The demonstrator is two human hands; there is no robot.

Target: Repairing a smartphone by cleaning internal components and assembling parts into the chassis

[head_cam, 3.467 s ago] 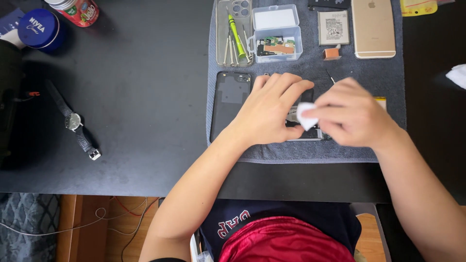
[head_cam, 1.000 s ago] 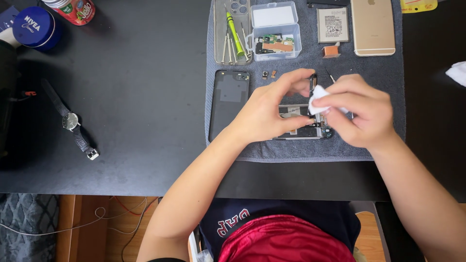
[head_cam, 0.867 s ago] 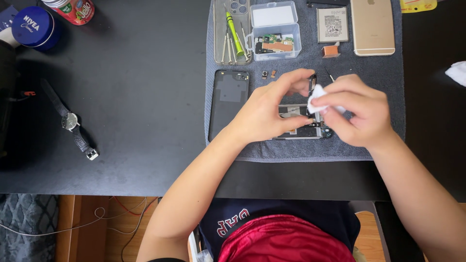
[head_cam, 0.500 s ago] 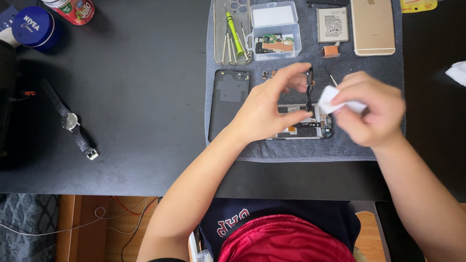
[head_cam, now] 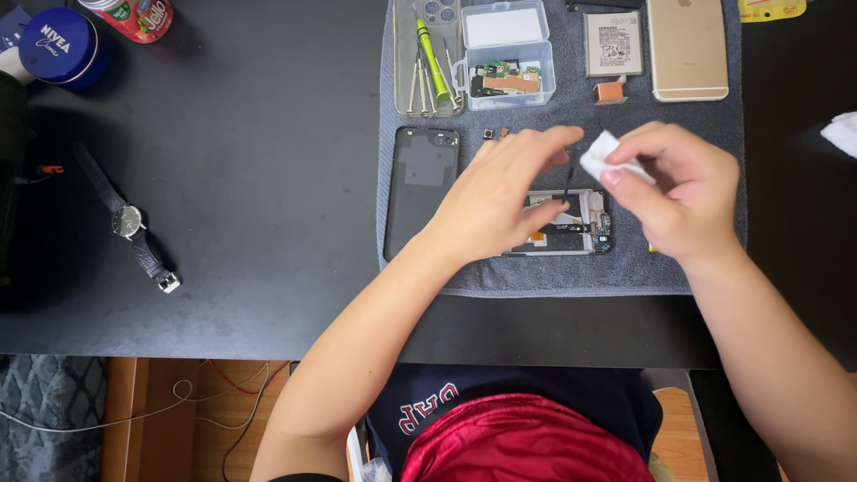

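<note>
An opened phone body (head_cam: 571,223) lies on a grey mat (head_cam: 536,277) on the black desk, its circuit parts showing. My left hand (head_cam: 500,192) rests on its left part; thumb and forefinger pinch a thin black flex strip (head_cam: 569,181) standing up from it. My right hand (head_cam: 674,187) hovers just right of the strip, pinching a small white wipe (head_cam: 603,156) between thumb and fingers. A black back cover (head_cam: 421,192) lies to the left of the phone body.
At the mat's far edge sit a tray of screwdrivers (head_cam: 428,58), a clear parts box (head_cam: 507,55), a battery (head_cam: 613,43) and a gold phone (head_cam: 686,46). A wristwatch (head_cam: 129,221), a blue tin (head_cam: 61,45) and a white tissue (head_cam: 841,134) lie on the desk.
Both hands lifted off the phone body. The left hand has pulled the black strip upright, and the right hand with the wipe has drawn back to the right.
</note>
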